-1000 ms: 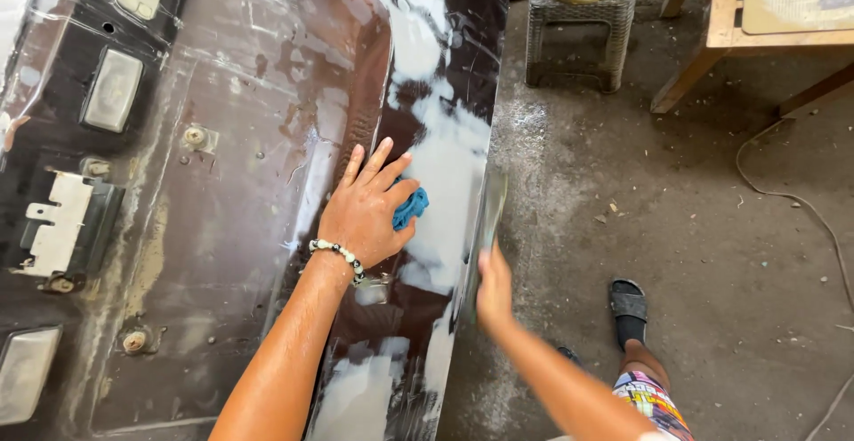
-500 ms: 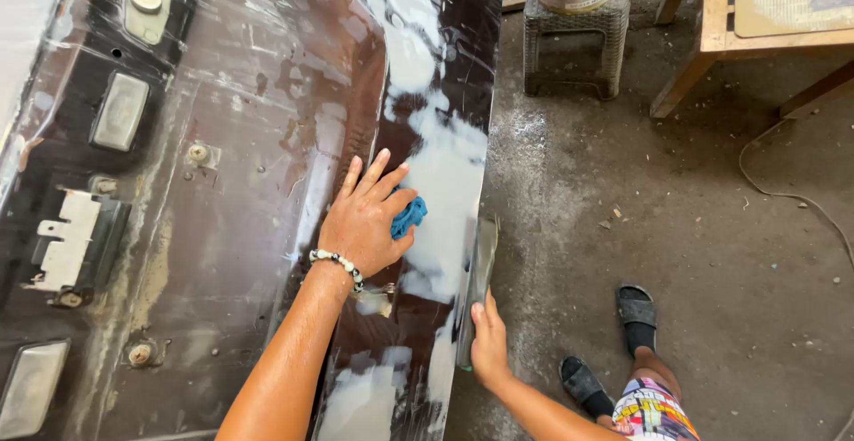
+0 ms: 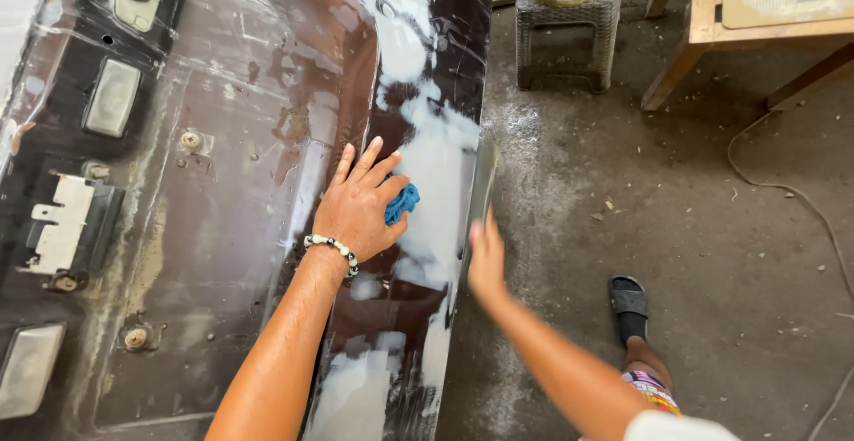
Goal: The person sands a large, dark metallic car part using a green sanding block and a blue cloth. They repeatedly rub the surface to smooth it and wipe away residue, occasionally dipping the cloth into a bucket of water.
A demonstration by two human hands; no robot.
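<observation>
Look at the big dark brown shiny panel, lying flat with white smeary patches along its right side. Look at the left hand with the bead bracelet: spread open, palm down, pressing a small blue cloth onto the panel right beside a white patch. Only a corner of the cloth peeking out, between thumb and first finger.

Look at the right hand: down at the panel's right edge, touching or just beside it. Too blurry to tell whether open or closed around the edge.

To rub well here, probably best like this:

- Keep the palm flat, so the push spreads out evenly and leaves no dents or streaks.
- Keep the whole cloth under the hand, not bunched up at one side.
- Rub in small, smooth strokes over the white parts, not hard in just one spot.
- Go gently near the raised ridge to the left of the hand, where a cloth could catch.
- Hold the edge steady with the other hand, so the panel does not wobble or slide.
- Keep fingers off the thin edge itself, since it may be sharp.
- Mind the foot in the black sandal on the grey dusty floor, close to the panel's side.
</observation>
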